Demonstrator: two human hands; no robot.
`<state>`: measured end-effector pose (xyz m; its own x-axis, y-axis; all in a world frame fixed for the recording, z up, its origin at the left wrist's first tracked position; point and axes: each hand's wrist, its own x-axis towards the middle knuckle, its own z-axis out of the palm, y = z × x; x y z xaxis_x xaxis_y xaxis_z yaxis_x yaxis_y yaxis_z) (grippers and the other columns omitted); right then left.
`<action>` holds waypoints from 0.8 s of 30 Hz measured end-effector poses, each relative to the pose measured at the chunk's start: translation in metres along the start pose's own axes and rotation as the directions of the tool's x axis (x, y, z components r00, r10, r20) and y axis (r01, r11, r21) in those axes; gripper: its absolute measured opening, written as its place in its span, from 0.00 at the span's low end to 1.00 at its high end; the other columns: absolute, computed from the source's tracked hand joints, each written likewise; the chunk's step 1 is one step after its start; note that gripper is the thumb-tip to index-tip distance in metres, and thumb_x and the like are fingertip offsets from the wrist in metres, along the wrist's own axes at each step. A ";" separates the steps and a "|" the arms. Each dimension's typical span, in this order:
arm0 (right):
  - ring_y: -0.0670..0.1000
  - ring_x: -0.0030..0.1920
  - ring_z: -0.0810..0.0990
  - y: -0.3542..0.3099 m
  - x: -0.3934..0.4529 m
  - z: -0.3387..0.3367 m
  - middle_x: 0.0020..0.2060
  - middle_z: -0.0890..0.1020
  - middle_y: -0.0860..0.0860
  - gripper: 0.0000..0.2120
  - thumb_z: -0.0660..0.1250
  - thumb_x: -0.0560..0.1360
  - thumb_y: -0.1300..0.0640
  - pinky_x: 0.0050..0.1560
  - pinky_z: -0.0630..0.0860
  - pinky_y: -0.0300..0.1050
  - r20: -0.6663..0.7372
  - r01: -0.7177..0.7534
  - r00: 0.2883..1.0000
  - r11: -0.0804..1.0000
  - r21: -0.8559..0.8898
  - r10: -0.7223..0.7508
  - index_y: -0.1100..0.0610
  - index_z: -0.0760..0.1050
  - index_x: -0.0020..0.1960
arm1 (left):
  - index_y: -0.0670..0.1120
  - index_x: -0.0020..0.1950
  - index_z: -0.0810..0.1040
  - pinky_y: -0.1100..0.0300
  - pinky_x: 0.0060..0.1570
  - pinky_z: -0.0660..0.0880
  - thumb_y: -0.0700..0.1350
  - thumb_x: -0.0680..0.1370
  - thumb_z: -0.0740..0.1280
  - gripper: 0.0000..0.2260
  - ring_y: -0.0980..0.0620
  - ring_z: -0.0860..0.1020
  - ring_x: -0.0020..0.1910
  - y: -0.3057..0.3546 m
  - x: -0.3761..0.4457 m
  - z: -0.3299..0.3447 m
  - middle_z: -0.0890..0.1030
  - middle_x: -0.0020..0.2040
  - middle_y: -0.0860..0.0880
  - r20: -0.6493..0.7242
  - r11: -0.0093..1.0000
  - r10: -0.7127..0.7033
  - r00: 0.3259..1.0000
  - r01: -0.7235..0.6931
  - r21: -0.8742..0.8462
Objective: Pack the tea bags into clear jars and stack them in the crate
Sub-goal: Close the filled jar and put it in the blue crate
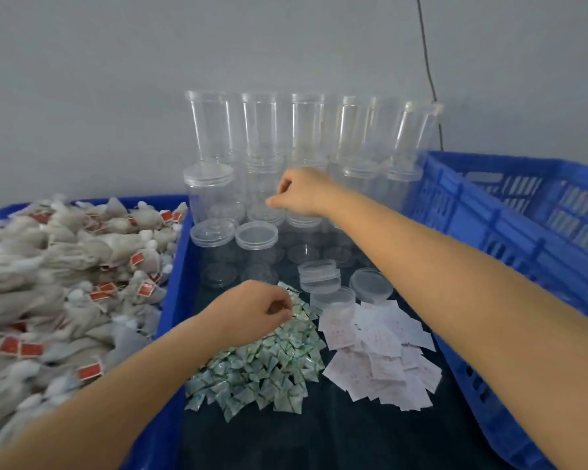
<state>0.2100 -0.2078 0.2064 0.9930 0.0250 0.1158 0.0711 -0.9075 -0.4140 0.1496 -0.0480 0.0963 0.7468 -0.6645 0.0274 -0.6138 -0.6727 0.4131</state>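
Grey tea bags (65,266) with red tags are heaped in a blue bin at the left. Several clear jars (262,184), some stacked two high, stand at the back of the dark table. My right hand (299,193) reaches over the jars, fingers pinched together above a jar's mouth; what it holds, if anything, is too small to tell. My left hand (252,308) rests on a pile of small green-and-white sachets (262,364), fingertips pinching one at the pile's far edge. The blue slatted crate (510,225) stands at the right.
White paper slips (381,351) lie in a pile right of the sachets. Loose clear lids (319,276) sit between the piles and the jars. The blue bin's wall (174,300) borders the table on the left. A black cable hangs down the grey wall.
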 end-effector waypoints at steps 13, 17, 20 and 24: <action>0.57 0.56 0.76 0.019 0.074 0.124 0.57 0.75 0.57 0.40 0.76 0.63 0.33 0.46 0.71 0.48 0.026 -0.115 0.993 0.993 -0.022 0.116 0.60 0.69 0.62 | 0.49 0.49 0.79 0.53 0.46 0.78 0.49 0.79 0.61 0.08 0.51 0.78 0.44 -0.046 0.003 -0.001 0.81 0.45 0.52 -0.170 0.961 -0.278 0.946 0.273 -0.051; 0.59 0.63 0.73 0.017 0.078 0.128 0.65 0.71 0.59 0.46 0.77 0.64 0.34 0.53 0.73 0.51 -0.007 -0.126 0.992 0.992 -0.025 0.125 0.61 0.65 0.69 | 0.49 0.49 0.79 0.53 0.44 0.78 0.49 0.79 0.61 0.08 0.51 0.78 0.44 -0.046 0.005 -0.001 0.81 0.45 0.52 -0.169 0.959 -0.282 0.944 0.274 -0.071; 0.60 0.63 0.73 0.019 0.077 0.128 0.65 0.71 0.59 0.45 0.78 0.64 0.37 0.53 0.72 0.50 -0.008 -0.129 0.992 0.992 -0.003 0.129 0.61 0.65 0.69 | 0.49 0.49 0.79 0.53 0.44 0.78 0.49 0.79 0.61 0.09 0.51 0.78 0.43 -0.045 0.004 0.000 0.81 0.44 0.52 -0.172 0.958 -0.285 0.943 0.276 -0.078; 0.59 0.60 0.74 0.026 0.072 0.126 0.61 0.73 0.58 0.41 0.78 0.65 0.38 0.47 0.70 0.48 0.002 -0.131 0.991 0.991 0.027 0.131 0.60 0.65 0.66 | 0.48 0.50 0.80 0.52 0.45 0.78 0.49 0.79 0.61 0.09 0.52 0.78 0.44 -0.044 0.004 0.001 0.81 0.45 0.53 -0.179 0.955 -0.293 0.939 0.282 -0.088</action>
<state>0.2952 -0.1765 0.0906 0.9940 -0.0926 0.0586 -0.0565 -0.8911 -0.4503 0.1792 -0.0213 0.0776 0.9271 -0.3687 0.0672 -0.3537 -0.8013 0.4825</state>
